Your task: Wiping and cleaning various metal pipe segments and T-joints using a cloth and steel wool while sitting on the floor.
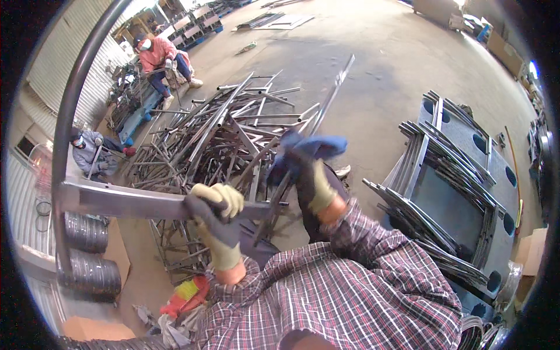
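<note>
A dark metal tube frame (131, 200) is held up in front of me, with a curved bar on its left and a flat crosspiece over its middle. My left hand (217, 219), in a cream and dark-grey glove, is closed around the crosspiece. In a similar glove, my right hand (315, 184) grips a blue cloth (325, 146) against the frame's right-hand bar. That bar (333, 93) slants up and away past the cloth. Motion blurs the right hand, and the cloth hides part of its fingers.
Beyond the frame lies a tangled heap of metal tube parts (204, 137). To the right, bundled bars lie on a blue pallet (449, 198). Black coils (87, 256) stand at left. Two people, one in pink (160, 55) and one in grey (93, 151), sit behind the heap.
</note>
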